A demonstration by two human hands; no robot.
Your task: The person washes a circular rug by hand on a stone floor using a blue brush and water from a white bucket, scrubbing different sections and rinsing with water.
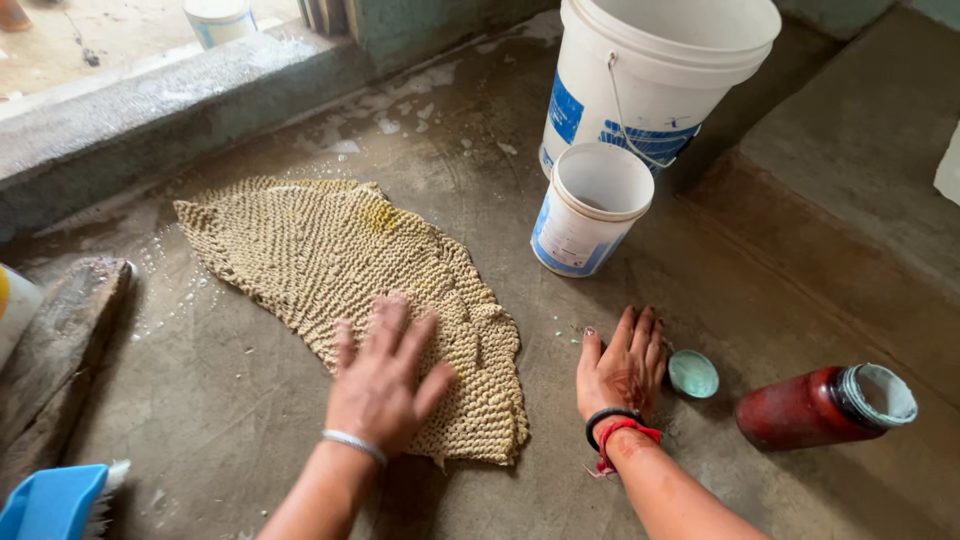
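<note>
Far out to the left of the left hand, a worn wooden block [60,340] lies on the wet concrete floor [240,400], and below it, at the bottom corner, the blue handle of a scrub brush [52,503] pokes in with pale bristles showing. Between these and the hand there is bare, damp floor.

The left hand [385,380] lies flat, palm down, fingers spread, on the near end of a tan knitted mat [340,270]. It grips nothing; it only presses on the weave. The mat spreads away from that hand, up and to the left, lying flat on the floor, with a yellowish patch on its far part and soapy water along its far-left edge. A metal bangle circles the left wrist.

The right hand [620,365] is well apart from the left, flat on the bare floor just right of the mat's near edge, fingers together and open, holding nothing. Black and red bands sit on its wrist.

Just beside its little finger lies a small pale-green lid [693,373]. Further right, a dark red jar [825,405] lies on its side, mouth open. Beyond the right hand stands a small white tub [592,210], and behind it a large white bucket [655,75]
</note>
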